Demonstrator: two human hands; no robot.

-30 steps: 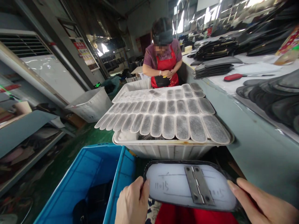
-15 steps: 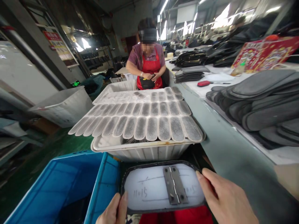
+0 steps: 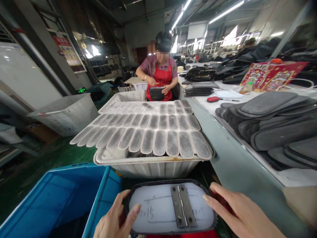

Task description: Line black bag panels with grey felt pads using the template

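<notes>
A white oval hinged plate [image 3: 158, 208] with a metal hinge [image 3: 182, 206] and a dark rim lies low in the view, with "11015" written on it. My left hand [image 3: 116, 219] grips its left end, thumb over the top face. My right hand [image 3: 237, 215] rests at its right end, fingers stretched along the rim. Just beyond stands a white tub [image 3: 153, 163] topped with rows of grey oval pieces [image 3: 158, 140].
A blue crate [image 3: 56, 198] sits at lower left. A grey-green table [image 3: 237, 162] runs along the right, with stacked dark oval pads [image 3: 277, 125] and a red-handled tool [image 3: 215, 99]. A person in a red apron [image 3: 160, 77] works at the far end. A white bin [image 3: 66, 114] stands left.
The camera has tilted and shifted right. My left thumb has slid further onto the plate's top. The person opposite has raised a dark piece in both hands.
</notes>
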